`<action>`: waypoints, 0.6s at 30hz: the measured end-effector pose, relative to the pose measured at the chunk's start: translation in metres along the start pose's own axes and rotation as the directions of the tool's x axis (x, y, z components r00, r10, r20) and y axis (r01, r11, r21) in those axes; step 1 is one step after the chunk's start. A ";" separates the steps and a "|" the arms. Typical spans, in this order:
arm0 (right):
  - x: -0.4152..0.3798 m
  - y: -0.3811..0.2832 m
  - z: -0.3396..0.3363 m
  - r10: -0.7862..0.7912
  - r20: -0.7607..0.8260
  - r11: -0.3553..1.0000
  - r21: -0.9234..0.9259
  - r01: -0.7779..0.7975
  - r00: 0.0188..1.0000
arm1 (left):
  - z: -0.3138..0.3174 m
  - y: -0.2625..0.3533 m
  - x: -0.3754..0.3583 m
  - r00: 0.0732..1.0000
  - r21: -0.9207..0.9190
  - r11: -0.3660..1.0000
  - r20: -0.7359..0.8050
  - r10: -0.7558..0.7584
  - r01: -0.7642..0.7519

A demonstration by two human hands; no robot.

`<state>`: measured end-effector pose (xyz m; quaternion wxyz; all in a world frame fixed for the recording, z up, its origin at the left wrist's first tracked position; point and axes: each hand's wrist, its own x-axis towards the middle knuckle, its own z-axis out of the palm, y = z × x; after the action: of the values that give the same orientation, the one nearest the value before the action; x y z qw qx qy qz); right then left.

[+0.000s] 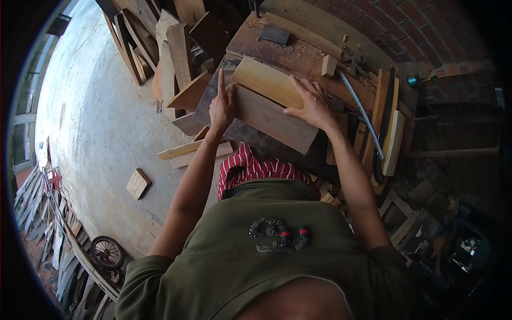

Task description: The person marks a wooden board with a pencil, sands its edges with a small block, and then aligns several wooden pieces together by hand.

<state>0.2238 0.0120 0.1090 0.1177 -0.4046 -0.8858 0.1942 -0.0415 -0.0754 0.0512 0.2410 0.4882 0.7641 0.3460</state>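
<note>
A pale yellowish wooden board (pixel 266 80) lies on the workbench, alongside a wider grey-brown board (pixel 274 118) nearer my body. My left hand (pixel 222 108) is at the left ends of these boards, its index finger stretched out straight and its thumb apart, the other fingers bent and partly hidden. Over the right part of the pale board, my right hand (pixel 313 105) is spread, fingers on its surface and thumb reaching left above the grey-brown board. Neither hand visibly wraps around a board.
On the workbench (pixel 242 48) are a dark flat block (pixel 274 36), a small wood block (pixel 329 66), wood shavings and a metal ruler (pixel 362 112). Long strips (pixel 394 144) lie at right. Boards (pixel 178 53) lean at the back left; an offcut (pixel 138 184) is on the floor.
</note>
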 end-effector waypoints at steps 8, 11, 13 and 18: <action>0.001 0.009 -0.003 0.005 0.094 1.000 -0.006 -0.004 0.996 | -0.002 0.004 -0.001 0.998 -0.004 0.998 -0.005 0.070 -0.070; 0.002 0.015 -0.012 0.031 0.133 0.999 0.021 -0.034 0.991 | 0.001 -0.006 0.004 0.998 0.081 0.995 0.041 0.047 -0.050; 0.002 0.021 -0.009 0.045 0.151 0.996 0.073 -0.056 0.988 | -0.003 0.001 0.001 0.997 0.067 0.996 0.036 0.063 -0.066; 0.005 0.021 -0.005 0.047 0.250 0.988 0.129 -0.081 0.967 | -0.002 0.006 0.001 0.994 0.033 0.993 0.006 0.113 -0.114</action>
<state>0.2368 0.0295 0.1043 0.0285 -0.3969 -0.8643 0.3075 -0.0397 -0.0733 0.0574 0.2143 0.5356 0.7403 0.3452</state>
